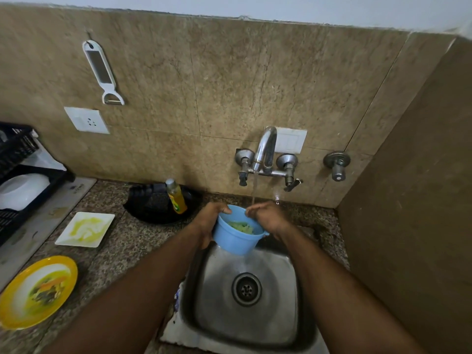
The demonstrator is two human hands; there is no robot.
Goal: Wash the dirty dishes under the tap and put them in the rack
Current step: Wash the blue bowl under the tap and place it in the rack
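Observation:
A light blue plastic cup [233, 238] with yellow-green residue inside is held tilted over the steel sink [281, 315]. My left hand [208, 222] grips its left side and rim. My right hand [268, 217] holds the right rim with fingers over the edge. A thin stream of water runs from the chrome tap [265, 149] down to the cup's far rim. On the counter to the left lie a dirty white square plate [85, 229] and a dirty yellow round plate [38, 291]. A black dish rack [18, 149] at the far left holds a white dish [21, 191].
A yellow dish-soap bottle [176, 196] stands in a black tray [158, 208] behind the sink's left side. A white peeler [102, 72] hangs on the tiled wall above a socket [88, 121]. A side wall [421, 200] closes in the right.

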